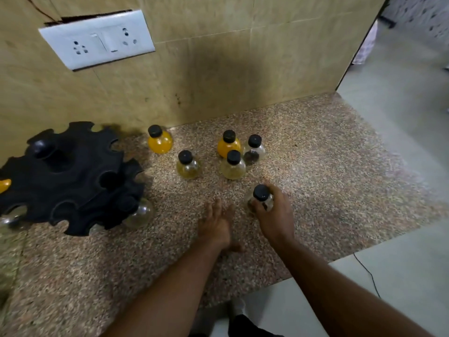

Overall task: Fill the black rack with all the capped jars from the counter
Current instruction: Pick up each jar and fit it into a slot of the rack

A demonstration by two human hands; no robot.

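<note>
Your right hand [273,216] gripped a capped jar [261,193], contents possibly dark. Your left hand [215,226] lay flat, released, on the counter [315,166].

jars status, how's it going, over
Right hand grips a clear jar with dark contents. Left hand open, flat on the counter. Five more capped jars loose; black rack to the left, partly filled.

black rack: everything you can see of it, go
The black rack looks like matte plastic: two round stacked tiers with scalloped notches round the rims and a knob on top. It stands at the left of the counter, near the tiled wall. A clear jar sits in a lower front notch; a yellow jar shows at the frame's left edge.
</note>
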